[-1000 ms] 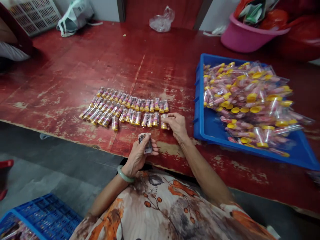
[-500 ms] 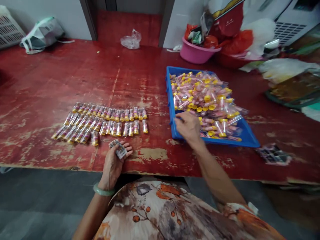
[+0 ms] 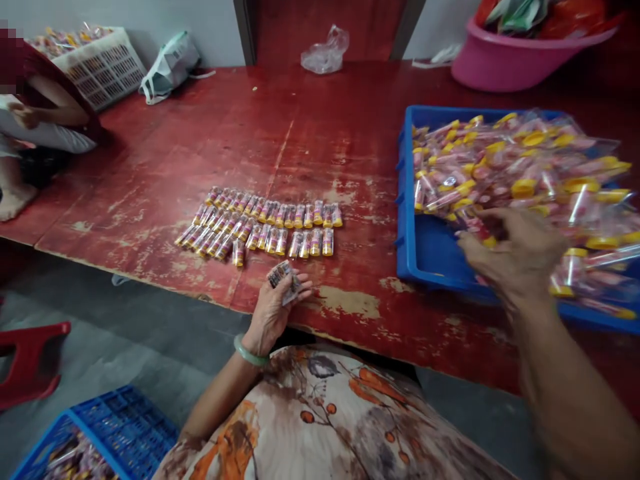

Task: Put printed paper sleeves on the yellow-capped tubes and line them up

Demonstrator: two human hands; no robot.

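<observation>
My left hand (image 3: 280,297) rests palm up at the table's near edge, its thumb pressing small printed cards (image 3: 284,280) against the fingers. Just beyond it lie rows of small clear tubes (image 3: 270,212) with yellow caps and purple-pink labels. On the right, my right hand (image 3: 525,250) reaches into a blue tray (image 3: 407,243) heaped with pink, yellow-capped tubes (image 3: 530,157). Between its thumb and fingers is a tube (image 3: 475,225) with a dark pinkish body, partly hidden and blurred.
A pink basin (image 3: 515,57) with bags stands behind the tray. A clear plastic bag (image 3: 325,53) lies at the back. Another person (image 3: 55,100) sits at far left beside a white crate (image 3: 107,70). Below are a blue crate (image 3: 125,420) and a red stool (image 3: 33,363).
My view has turned left, bringing the other person and the lower crate into sight. My right hand has moved deeper into the tray and onto a tube. The left hand still holds the cards.
</observation>
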